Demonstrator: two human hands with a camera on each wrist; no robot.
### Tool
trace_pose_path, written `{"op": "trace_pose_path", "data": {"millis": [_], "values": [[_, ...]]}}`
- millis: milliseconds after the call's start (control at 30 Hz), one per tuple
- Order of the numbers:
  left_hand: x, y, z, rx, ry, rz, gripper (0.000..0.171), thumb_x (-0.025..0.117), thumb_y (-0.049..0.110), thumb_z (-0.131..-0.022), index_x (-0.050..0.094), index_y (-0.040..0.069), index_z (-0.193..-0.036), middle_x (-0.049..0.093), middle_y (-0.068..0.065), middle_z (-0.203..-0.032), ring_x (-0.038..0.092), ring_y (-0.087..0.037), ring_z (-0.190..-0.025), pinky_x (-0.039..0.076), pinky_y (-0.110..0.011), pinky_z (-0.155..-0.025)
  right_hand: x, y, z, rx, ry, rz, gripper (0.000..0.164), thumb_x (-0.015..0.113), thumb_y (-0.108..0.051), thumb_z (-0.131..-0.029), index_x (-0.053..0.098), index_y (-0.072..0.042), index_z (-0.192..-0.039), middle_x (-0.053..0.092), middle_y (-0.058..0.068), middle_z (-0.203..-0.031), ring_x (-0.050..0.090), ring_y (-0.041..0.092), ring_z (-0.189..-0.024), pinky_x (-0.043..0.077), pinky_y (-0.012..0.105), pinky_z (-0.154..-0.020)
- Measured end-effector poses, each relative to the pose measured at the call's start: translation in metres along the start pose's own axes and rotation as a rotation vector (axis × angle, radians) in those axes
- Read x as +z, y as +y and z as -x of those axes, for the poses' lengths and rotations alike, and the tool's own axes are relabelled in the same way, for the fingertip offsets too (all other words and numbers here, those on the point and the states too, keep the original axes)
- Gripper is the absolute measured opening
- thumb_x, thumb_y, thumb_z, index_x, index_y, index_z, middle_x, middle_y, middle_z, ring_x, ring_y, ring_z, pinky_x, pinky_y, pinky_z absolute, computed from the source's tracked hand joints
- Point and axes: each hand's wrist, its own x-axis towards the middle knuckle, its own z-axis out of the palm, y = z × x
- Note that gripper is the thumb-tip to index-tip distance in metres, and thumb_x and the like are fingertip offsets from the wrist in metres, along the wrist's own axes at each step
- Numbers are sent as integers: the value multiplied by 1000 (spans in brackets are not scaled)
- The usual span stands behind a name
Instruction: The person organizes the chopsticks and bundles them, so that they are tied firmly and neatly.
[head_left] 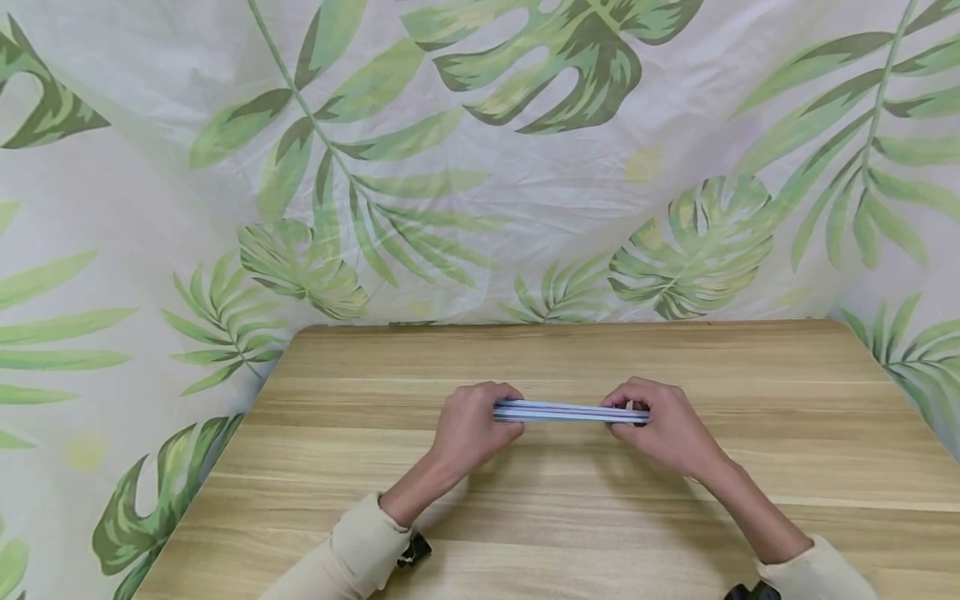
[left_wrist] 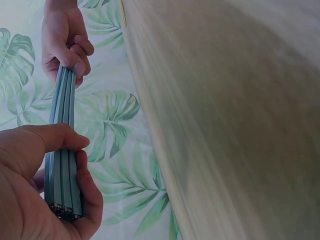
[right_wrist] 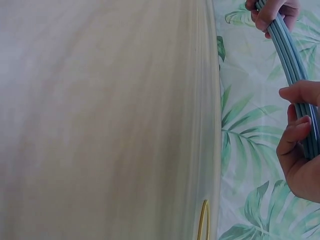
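Note:
A bundle of slim, straight-edged blue-grey sticks (head_left: 562, 411) lies level between both hands above the table. My left hand (head_left: 474, 423) grips its left end, thumb on the near side and fingers on the far side. At the other end, my right hand (head_left: 663, 425) holds the bundle between curled fingers and thumb. The left wrist view shows the sticks (left_wrist: 63, 172) packed side by side, with dark ends sticking out by the left palm. In the right wrist view, the right thumb and fingers (right_wrist: 295, 135) close round the bundle (right_wrist: 287, 55).
The wood-grain table (head_left: 525, 500) spreads beneath both hands, its back edge against a leaf-print cloth (head_left: 525, 208). A thin gold-coloured loop (right_wrist: 203, 220) shows near the table edge in the right wrist view. Black wrist devices (head_left: 414, 550) sit at the pale sleeves (head_left: 352, 542).

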Motion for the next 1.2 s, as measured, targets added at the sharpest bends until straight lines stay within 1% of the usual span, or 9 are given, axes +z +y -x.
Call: {"op": "trace_pose_path", "data": {"millis": [167,300,400,500,600,800,1033,1133,1200], "values": [[3,1,-2,13,15,-37,20,87,9,-75,81,17,-91,76,6,-79,56,-4,-63,48,-24,-61,2,-1,-2,23,11,8,23,84,0,-85,80,-20,-95,69,-8,-83,53,8,-67,44,23,-58],[5,1,-3,21,9,-70,18,89,12,-75,81,18,-89,75,8,-77,55,-2,-62,48,-24,-61,2,-2,-2,38,22,10,23,86,0,-84,80,-20,-94,69,-7,-83,52,7,-66,44,23,-59],[6,1,-4,53,-7,-104,15,90,12,-76,80,18,-86,72,9,-72,51,-2,-59,46,-23,-59,0,-2,-3,54,28,7,24,87,1,-83,80,-20,-93,70,-6,-84,52,7,-67,44,23,-60],[7,2,-5,96,-29,-134,12,87,10,-77,79,18,-81,65,10,-66,44,-2,-57,43,-21,-56,-1,-3,-3,66,24,1,25,88,1,-82,81,-20,-93,71,-7,-85,54,8,-68,44,23,-60],[6,2,-6,128,-47,-141,11,85,9,-77,79,18,-79,62,10,-64,41,-3,-56,41,-21,-54,-1,-3,-2,69,18,-3,25,89,1,-82,81,-19,-93,72,-7,-86,54,7,-68,45,23,-60],[7,0,-12,174,-46,-162,8,87,13,-79,81,17,-82,67,9,-67,43,-2,-54,42,-22,-52,0,-3,-2,78,8,-29,22,88,-1,-84,81,-18,-94,73,-5,-87,54,5,-65,45,23,-59],[9,-1,-16,213,-36,-186,5,83,14,-81,79,18,-81,63,10,-65,39,-3,-54,37,-21,-50,-2,-4,-2,98,-1,-42,19,87,-2,-85,80,-17,-94,72,-2,-87,51,5,-63,44,23,-57],[11,-1,-17,236,-18,-196,5,86,18,-83,81,18,-83,67,10,-67,43,-2,-54,40,-21,-50,-2,-5,-2,106,-3,-49,18,88,-3,-84,80,-17,-93,72,-2,-88,52,6,-63,44,23,-57],[12,-2,-17,257,-7,-205,9,89,24,-84,82,20,-85,70,11,-70,48,-2,-54,43,-23,-51,-3,-5,-2,110,-3,-56,18,88,-3,-84,80,-17,-93,71,-1,-88,52,5,-63,43,23,-57]]}}
